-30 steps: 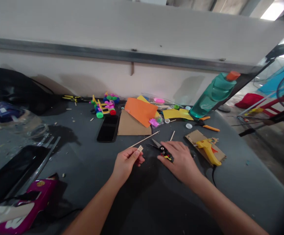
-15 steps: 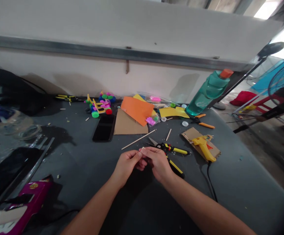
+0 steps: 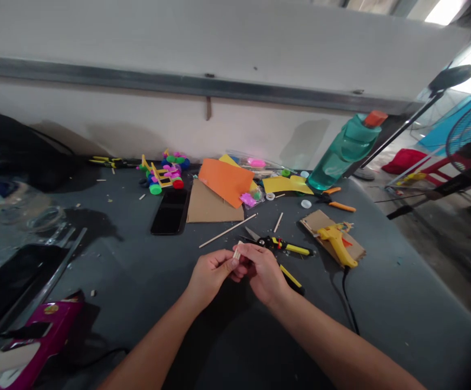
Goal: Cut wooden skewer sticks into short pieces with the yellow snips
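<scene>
Several short wooden stick pieces [image 3: 237,251] stand side by side between my fingertips, over the table. My left hand [image 3: 210,271] pinches them from the left with thumb and fingers. My right hand [image 3: 263,271] closes on them from the other side, its thumb near their upper end. Just beyond my right hand lie cutters [image 3: 280,244] with open blades and yellow-black handles, one handle partly hidden by the hand. A long thin wooden stick [image 3: 227,231] and a shorter stick [image 3: 278,222] rest on the table past my hands.
A yellow glue gun [image 3: 336,244] sits on cardboard at right, its cord trailing forward. Behind are a phone [image 3: 169,211], orange paper [image 3: 225,180], a colourful toy figure [image 3: 164,176], orange-handled pliers [image 3: 341,206] and a green bottle [image 3: 345,151]. A magenta box [image 3: 40,336] is at left.
The wooden pieces have come further into sight between my fingertips as my fingers shifted. Both hands stay in nearly the same place; the view has shifted slightly.
</scene>
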Action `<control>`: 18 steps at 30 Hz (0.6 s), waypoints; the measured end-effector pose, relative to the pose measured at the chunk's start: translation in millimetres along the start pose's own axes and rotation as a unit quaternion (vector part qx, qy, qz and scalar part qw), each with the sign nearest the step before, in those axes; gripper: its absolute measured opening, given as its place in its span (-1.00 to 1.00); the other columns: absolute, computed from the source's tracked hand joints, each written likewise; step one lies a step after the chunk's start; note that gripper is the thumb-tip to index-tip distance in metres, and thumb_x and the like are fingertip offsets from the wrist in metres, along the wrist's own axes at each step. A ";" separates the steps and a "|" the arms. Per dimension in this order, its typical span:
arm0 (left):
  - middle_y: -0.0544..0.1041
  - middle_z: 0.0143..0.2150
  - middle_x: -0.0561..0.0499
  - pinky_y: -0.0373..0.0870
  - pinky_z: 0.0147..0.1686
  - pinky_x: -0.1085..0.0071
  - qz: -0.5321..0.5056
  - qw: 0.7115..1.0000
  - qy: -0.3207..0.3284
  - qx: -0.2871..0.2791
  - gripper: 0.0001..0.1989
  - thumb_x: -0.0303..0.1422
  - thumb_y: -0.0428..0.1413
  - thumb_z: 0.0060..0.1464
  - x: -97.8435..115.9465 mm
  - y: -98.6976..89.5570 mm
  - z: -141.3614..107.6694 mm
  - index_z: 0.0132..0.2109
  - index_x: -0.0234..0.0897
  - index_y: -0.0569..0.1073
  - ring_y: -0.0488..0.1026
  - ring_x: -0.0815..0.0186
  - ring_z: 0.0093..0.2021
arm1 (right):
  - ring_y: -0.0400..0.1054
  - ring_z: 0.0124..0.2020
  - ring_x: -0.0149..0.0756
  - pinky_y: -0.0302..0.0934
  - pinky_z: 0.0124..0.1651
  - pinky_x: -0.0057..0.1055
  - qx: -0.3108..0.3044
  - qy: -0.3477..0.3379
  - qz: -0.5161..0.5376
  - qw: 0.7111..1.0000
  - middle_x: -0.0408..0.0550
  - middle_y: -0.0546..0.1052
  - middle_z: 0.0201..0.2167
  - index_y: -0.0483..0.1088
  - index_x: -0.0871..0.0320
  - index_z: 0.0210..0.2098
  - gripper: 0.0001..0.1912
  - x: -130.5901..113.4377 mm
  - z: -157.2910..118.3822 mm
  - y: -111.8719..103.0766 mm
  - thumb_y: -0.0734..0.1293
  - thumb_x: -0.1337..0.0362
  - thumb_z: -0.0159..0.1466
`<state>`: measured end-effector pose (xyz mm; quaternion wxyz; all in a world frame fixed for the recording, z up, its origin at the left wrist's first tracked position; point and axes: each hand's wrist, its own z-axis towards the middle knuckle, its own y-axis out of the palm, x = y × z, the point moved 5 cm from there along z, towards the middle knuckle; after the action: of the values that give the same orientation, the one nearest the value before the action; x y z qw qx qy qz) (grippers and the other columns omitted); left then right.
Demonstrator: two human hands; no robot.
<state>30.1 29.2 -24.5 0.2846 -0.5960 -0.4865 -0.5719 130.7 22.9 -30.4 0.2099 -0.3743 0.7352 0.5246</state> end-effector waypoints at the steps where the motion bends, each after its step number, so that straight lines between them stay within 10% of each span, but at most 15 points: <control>1: 0.54 -0.47 -0.03 0.44 -0.43 0.47 0.011 1.000 0.011 0.003 -0.81 -0.31 0.13 0.02 0.8 -0.2 -0.2 -0.35 -0.39 0.50 0.46 0.37 -0.47 | 0.09 -0.71 -0.49 0.03 -0.66 -0.47 -0.005 -0.002 0.008 1.000 -0.24 0.27 -0.70 0.44 0.25 -0.48 -0.85 0.9 -0.8 0.5 0.40 0.26 0.02; 18: 0.53 -0.50 -0.01 0.40 -0.44 0.48 -0.002 1.000 -0.012 0.011 -0.78 -0.28 0.13 0.02 1.1 1.1 -0.1 -0.35 -0.39 0.51 0.44 0.39 -0.49 | 0.11 -0.72 -0.50 0.09 -0.67 -0.49 0.045 -0.115 -0.025 0.992 -0.25 0.32 -0.71 0.39 0.19 -0.52 -0.86 0.6 -8.7 1.9 0.39 0.25 0.06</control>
<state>30.9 29.0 -23.2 0.2843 -0.5986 -0.4973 -0.5599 129.6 14.9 -26.5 0.3227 -0.3197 0.7197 0.5251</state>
